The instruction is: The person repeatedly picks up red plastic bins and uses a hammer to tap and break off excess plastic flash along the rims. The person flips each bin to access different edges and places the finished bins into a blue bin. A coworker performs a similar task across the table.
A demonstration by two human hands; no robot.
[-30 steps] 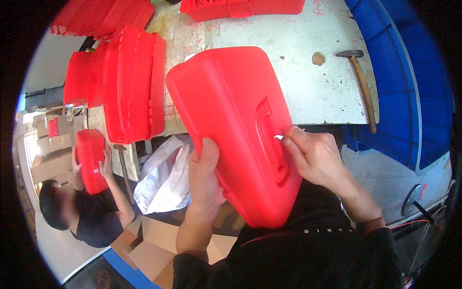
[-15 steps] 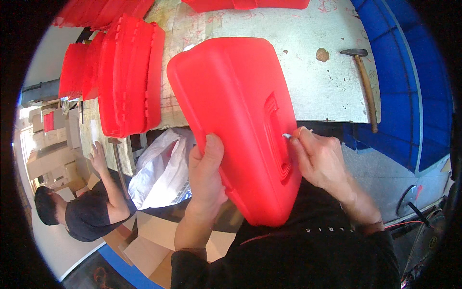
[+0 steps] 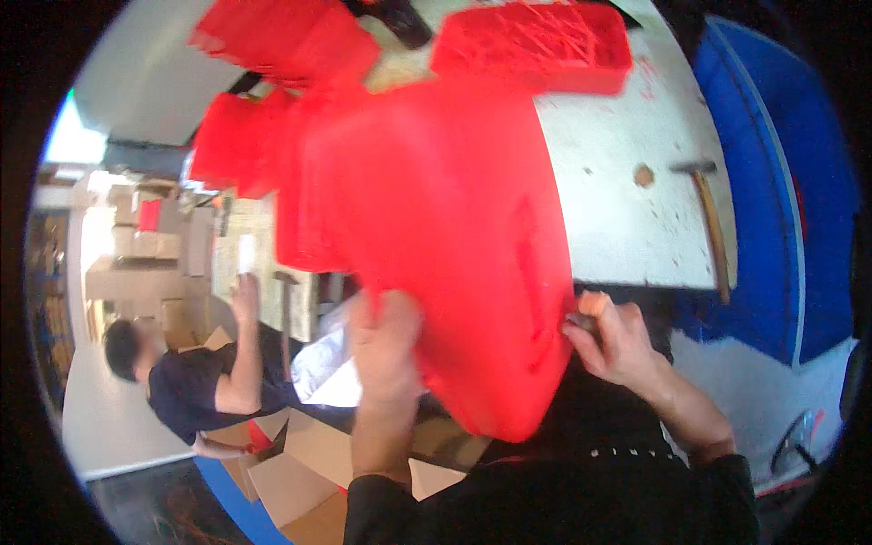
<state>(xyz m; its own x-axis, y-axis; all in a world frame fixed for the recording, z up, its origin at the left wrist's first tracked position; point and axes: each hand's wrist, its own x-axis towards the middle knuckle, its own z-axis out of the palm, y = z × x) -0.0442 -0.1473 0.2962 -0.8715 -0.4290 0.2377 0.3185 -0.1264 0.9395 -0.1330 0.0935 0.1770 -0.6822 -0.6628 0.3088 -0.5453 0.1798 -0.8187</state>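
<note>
A large red plastic case is held up in front of me, smeared by motion. My left hand grips its left edge, thumb over the top face and the other fingers hidden underneath. Close against its right edge, my right hand is closed around a small dark tool; the tool's kind does not show clearly. A recessed handle shape runs along the case near that edge.
Red cases are stacked at the back left. A red tray holds thin red scraps. A hammer lies at the worktable's right edge, beside a blue bin. At left, a co-worker stands near an open cardboard box.
The view has shifted, bringing the red tray of scraps further into sight. The case now appears blurred, its top overlapping the stacks. The co-worker's second hand now shows near the cardboard box.
</note>
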